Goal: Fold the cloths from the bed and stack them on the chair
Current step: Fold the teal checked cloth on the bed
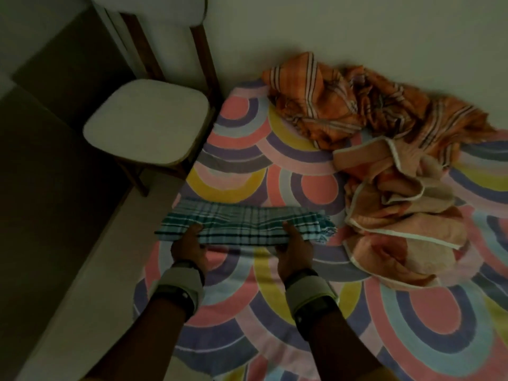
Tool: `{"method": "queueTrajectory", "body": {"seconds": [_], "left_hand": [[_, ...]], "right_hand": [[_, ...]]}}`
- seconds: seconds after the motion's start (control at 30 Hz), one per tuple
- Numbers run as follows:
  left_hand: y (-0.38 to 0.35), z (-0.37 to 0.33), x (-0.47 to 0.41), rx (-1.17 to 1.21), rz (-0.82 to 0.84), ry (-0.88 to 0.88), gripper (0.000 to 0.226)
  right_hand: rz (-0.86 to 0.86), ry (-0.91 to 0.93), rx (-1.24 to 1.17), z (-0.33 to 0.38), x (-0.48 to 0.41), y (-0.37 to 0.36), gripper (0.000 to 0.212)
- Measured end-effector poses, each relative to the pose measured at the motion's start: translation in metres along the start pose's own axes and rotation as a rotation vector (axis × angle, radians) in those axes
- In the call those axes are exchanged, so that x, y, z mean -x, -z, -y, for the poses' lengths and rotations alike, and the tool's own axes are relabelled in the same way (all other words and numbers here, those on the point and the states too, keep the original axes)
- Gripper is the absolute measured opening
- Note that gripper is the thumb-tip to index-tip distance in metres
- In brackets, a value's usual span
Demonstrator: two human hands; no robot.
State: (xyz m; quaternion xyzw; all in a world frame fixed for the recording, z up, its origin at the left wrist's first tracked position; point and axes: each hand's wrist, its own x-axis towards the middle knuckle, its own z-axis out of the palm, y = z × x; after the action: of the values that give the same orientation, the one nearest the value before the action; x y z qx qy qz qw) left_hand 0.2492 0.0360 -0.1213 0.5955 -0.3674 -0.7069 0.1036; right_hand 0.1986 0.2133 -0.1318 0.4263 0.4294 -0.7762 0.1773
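Observation:
A teal checked cloth [242,225], folded into a long narrow strip, lies across the bed [275,312] near its left edge. My left hand [188,250] grips the strip's near edge towards its left end, thumb on top. My right hand [295,251] grips the near edge towards its right end the same way. An orange striped cloth [343,103] lies crumpled at the far side of the bed by the wall. A peach cloth with white trim [401,213] lies bunched to the right of the teal strip. The chair [145,122], with a white padded seat, stands left of the bed with nothing on it.
The bed carries a sheet of pink, purple, yellow and blue arcs. A pale wall [357,28] runs behind the bed. The chair's wooden back [170,45] rises at the top left. Dark floor [55,215] lies left of the bed.

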Motion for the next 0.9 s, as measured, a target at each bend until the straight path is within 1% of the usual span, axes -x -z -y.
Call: {"method": "queueTrajectory", "body": {"seconds": [0.03, 0.13, 0.17, 0.27, 0.33, 0.37, 0.43, 0.47, 0.5, 0.53, 0.57, 0.6, 0.63, 0.67, 0.7, 0.77, 0.8, 0.87, 0.9], "left_hand": [[0.004, -0.016, 0.011, 0.002, -0.017, -0.009, 0.044], [0.008, -0.077, 0.031, 0.036, 0.004, -0.056, 0.05], [0.009, -0.083, 0.032, 0.045, 0.022, -0.057, 0.05], [0.001, -0.152, 0.013, 0.119, 0.044, -0.146, 0.039], [-0.015, -0.205, -0.029, 0.126, 0.042, -0.232, 0.04], [-0.022, -0.217, -0.034, 0.133, 0.043, -0.243, 0.041], [-0.028, -0.262, -0.098, 0.191, 0.009, -0.188, 0.042], [-0.036, -0.288, -0.141, 0.287, 0.018, -0.142, 0.043], [-0.035, -0.3, -0.154, 0.446, 0.028, -0.066, 0.044], [-0.04, -0.319, -0.187, 0.409, 0.094, -0.095, 0.042], [-0.046, -0.334, -0.22, 0.38, 0.141, -0.079, 0.035], [-0.053, -0.35, -0.262, 0.292, 0.165, -0.044, 0.029], [-0.058, -0.364, -0.295, 0.137, 0.121, -0.107, 0.028], [-0.063, -0.372, -0.306, 0.096, 0.112, -0.111, 0.03], [-0.069, -0.382, -0.324, 0.075, 0.132, -0.093, 0.03], [-0.078, -0.396, -0.364, 0.008, 0.201, -0.091, 0.019], [-0.083, -0.397, -0.383, -0.019, 0.225, -0.083, 0.015], [-0.082, -0.391, -0.401, -0.11, 0.222, -0.067, 0.017], [-0.08, -0.386, -0.408, -0.168, 0.206, -0.054, 0.02]], "right_hand": [[0.014, 0.004, 0.0, 0.008, 0.018, -0.01, 0.05], [0.07, -0.008, -0.081, 0.023, 0.061, -0.047, 0.05], [0.074, -0.012, -0.101, 0.023, 0.065, -0.05, 0.048], [0.151, -0.048, -0.141, 0.029, 0.075, -0.11, 0.035], [0.2, -0.06, -0.177, 0.018, 0.058, -0.169, 0.033], [0.212, -0.044, -0.192, 0.02, 0.057, -0.183, 0.033], [0.247, -0.044, -0.213, 0.001, 0.024, -0.243, 0.034], [0.281, -0.049, -0.217, -0.01, 0.0, -0.279, 0.032], [0.309, -0.052, -0.228, -0.01, 0.0, -0.288, 0.028], [0.334, -0.057, -0.202, -0.016, -0.02, -0.319, 0.024], [0.33, -0.066, -0.2, -0.023, -0.038, -0.345, 0.023], [0.314, -0.051, -0.188, -0.032, -0.063, -0.376, 0.026], [0.318, -0.064, -0.233, -0.042, -0.086, -0.404, 0.031], [0.322, -0.064, -0.227, -0.039, -0.094, -0.413, 0.034], [0.31, -0.062, -0.227, -0.042, -0.104, -0.427, 0.039], [0.257, -0.059, -0.257, -0.066, -0.133, -0.45, 0.06], [0.213, -0.05, -0.254, -0.075, -0.142, -0.456, 0.065], [0.153, -0.078, -0.201, -0.091, -0.149, -0.453, 0.058], [0.123, -0.112, -0.158, -0.099, -0.152, -0.448, 0.05]]}}
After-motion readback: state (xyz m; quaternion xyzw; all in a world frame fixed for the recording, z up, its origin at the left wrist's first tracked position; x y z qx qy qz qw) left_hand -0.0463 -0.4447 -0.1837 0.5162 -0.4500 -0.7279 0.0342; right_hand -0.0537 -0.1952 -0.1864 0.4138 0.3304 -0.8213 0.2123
